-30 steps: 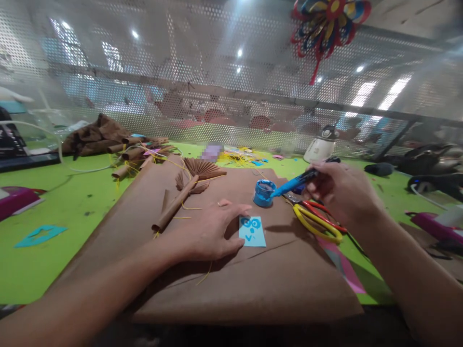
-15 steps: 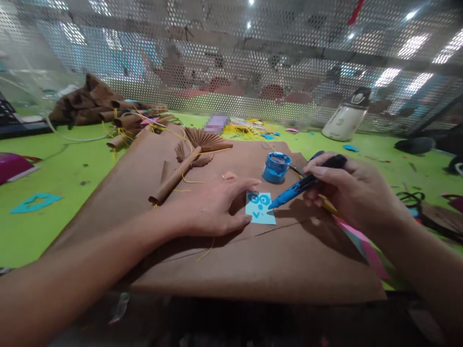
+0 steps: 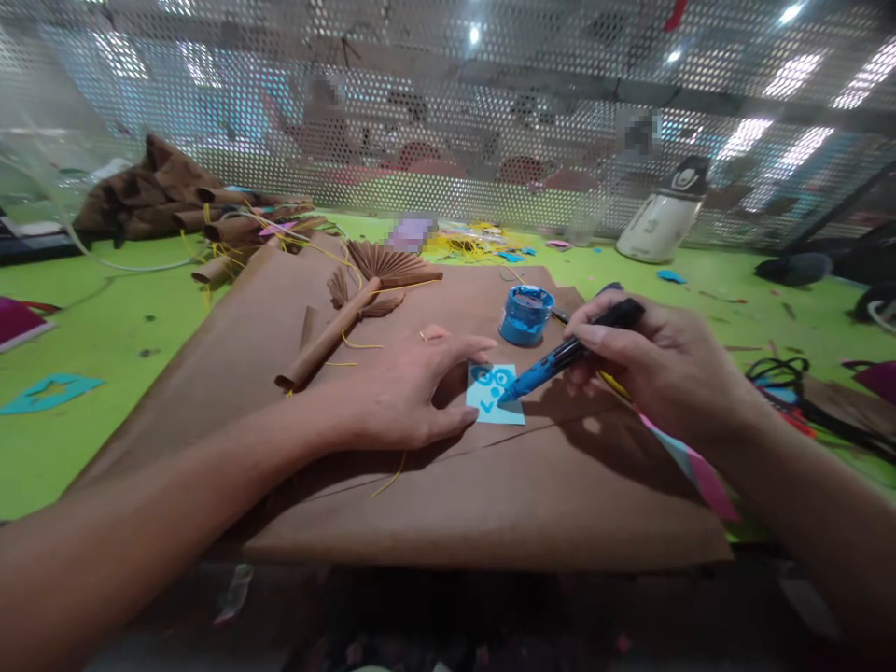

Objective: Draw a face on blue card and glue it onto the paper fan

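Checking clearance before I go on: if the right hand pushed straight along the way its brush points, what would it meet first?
The right hand aims its brush down-left; the tip already looks to meet the blue card, then the left hand's fingers.

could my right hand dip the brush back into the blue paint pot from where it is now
Probably yes. The right hand holds the brush at the blue card; the open paint pot stands just behind, with nothing between them.

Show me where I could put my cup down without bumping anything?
The brown paper is bare in front of the blue card. The green table is bare between the paper and the teal cutout. It is crowded around the paint pot, paper fan and both hands.
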`<state>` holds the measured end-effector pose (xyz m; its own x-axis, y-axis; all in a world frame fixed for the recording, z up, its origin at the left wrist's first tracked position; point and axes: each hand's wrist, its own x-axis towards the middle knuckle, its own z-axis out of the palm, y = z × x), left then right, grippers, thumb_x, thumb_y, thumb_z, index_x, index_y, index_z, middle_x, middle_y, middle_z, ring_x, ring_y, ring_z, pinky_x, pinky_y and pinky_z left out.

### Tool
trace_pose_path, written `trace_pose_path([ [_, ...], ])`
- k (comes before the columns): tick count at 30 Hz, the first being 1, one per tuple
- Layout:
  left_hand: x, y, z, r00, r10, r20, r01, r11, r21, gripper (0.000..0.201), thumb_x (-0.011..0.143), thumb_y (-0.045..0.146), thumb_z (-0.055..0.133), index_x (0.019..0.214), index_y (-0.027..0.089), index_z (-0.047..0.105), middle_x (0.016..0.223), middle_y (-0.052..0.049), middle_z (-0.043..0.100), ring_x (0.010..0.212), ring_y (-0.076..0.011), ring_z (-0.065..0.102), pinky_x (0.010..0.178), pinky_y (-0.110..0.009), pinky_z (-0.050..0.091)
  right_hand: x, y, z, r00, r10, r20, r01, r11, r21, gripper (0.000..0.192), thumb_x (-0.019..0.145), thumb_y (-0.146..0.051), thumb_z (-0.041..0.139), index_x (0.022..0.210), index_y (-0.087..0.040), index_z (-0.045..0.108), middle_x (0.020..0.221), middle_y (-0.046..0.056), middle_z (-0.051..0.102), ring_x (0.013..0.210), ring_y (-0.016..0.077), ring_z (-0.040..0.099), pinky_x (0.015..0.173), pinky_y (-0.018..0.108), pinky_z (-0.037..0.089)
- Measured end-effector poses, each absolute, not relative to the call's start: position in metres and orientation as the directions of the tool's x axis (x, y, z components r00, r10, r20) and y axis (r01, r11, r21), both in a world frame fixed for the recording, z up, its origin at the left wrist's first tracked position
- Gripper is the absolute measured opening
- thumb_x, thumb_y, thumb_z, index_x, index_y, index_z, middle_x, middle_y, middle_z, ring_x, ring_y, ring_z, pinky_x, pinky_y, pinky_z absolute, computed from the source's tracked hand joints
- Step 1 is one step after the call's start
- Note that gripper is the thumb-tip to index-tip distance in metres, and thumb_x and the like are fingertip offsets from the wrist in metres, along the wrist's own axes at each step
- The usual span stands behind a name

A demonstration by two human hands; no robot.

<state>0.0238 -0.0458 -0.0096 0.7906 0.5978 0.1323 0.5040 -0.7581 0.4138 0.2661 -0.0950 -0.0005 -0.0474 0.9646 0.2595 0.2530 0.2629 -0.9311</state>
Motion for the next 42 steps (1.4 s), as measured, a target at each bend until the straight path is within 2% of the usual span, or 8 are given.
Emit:
trace_pose_path([
  [7, 0.0245, -0.0472, -0.0083, 0.775, 0.622, 0.113, 0.527, -0.735, 0.427, 0.056, 0.083, 0.038, 0.058, 0.136, 0.032, 0.042, 0.12, -0.004, 0.058, 0.112, -0.0254, 0.052, 0.097, -0.04, 0.04, 0.2659, -0.0938, -0.0029, -0.027, 0.969, 0.246, 0.249, 0.245, -0.937, 0.016, 0.078, -0.036, 0.068, 0.081, -0.021, 0.062, 0.06, 0.0, 0.063, 0.053, 0.0161, 0.062, 0.051, 0.028, 0.048],
  [20, 0.0244, -0.0466, -0.0077, 0.782, 0.611, 0.12, 0.52, -0.747, 0.415, 0.054, 0.082, 0.036, 0.058, 0.134, 0.032, 0.043, 0.12, -0.004, 0.057, 0.108, -0.0252, 0.054, 0.094, -0.04, 0.042, 0.2646, -0.0954, -0.003, -0.075, 0.955, 0.288, 0.344, 0.296, -0.891, 0.01, 0.084, -0.031, 0.06, 0.081, -0.022, 0.061, 0.057, -0.001, 0.063, 0.049, 0.0142, 0.059, 0.049, 0.026, 0.047],
  [28, 0.0234, -0.0457, -0.0093, 0.785, 0.604, 0.141, 0.507, -0.756, 0.414, 0.054, 0.083, 0.037, 0.058, 0.135, 0.031, 0.043, 0.12, -0.005, 0.056, 0.108, -0.0251, 0.054, 0.094, -0.04, 0.042, 0.2656, -0.0953, -0.0013, -0.065, 0.968, 0.241, 0.297, 0.249, -0.922, 0.008, 0.081, -0.029, 0.062, 0.077, -0.022, 0.061, 0.056, -0.001, 0.061, 0.048, 0.014, 0.059, 0.045, 0.024, 0.045],
  [36, 0.0246, -0.0462, -0.0083, 0.787, 0.605, 0.119, 0.509, -0.746, 0.43, 0.054, 0.083, 0.037, 0.057, 0.135, 0.03, 0.043, 0.12, -0.007, 0.055, 0.106, -0.0255, 0.055, 0.092, -0.041, 0.043, 0.2667, -0.098, 0.0019, -0.106, 0.971, 0.213, 0.305, 0.235, -0.923, 0.008, 0.084, -0.026, 0.061, 0.077, -0.022, 0.059, 0.057, -0.001, 0.06, 0.049, 0.0132, 0.058, 0.046, 0.024, 0.045],
  [42, 0.024, -0.0453, -0.0093, 0.784, 0.612, 0.109, 0.518, -0.74, 0.429, 0.056, 0.083, 0.039, 0.057, 0.136, 0.03, 0.042, 0.12, -0.007, 0.055, 0.105, -0.026, 0.055, 0.092, -0.042, 0.043, 0.2651, -0.0966, 0.0021, -0.065, 0.967, 0.248, 0.278, 0.256, -0.926, 0.008, 0.083, -0.026, 0.062, 0.078, -0.021, 0.06, 0.062, 0.0, 0.061, 0.053, 0.0136, 0.06, 0.05, 0.026, 0.047],
])
